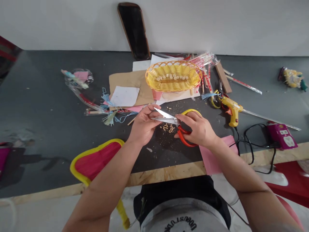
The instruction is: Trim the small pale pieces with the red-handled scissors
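Note:
My right hand [199,128] is closed on a pair of scissors [185,135] with red and yellow handles, and the blades stand apart, pointing left. The blade tips reach my left hand [144,125], whose fingers are pinched together; whatever they hold is too small or hidden to name. Below the blades, small tan pieces [169,128] lie scattered on the dark table. Behind the hands a yellow woven basket [174,86] holds a row of small pale pieces [172,77].
A phone [134,30] leans on the wall. Brown cardboard [130,80], white paper [125,96] and blue tassels [106,98] lie left. At right are a yellow glue gun [233,108], a purple power box [282,135] with black cables, and pink paper [213,159]. A red, yellow-edged shape [98,159] sits front left.

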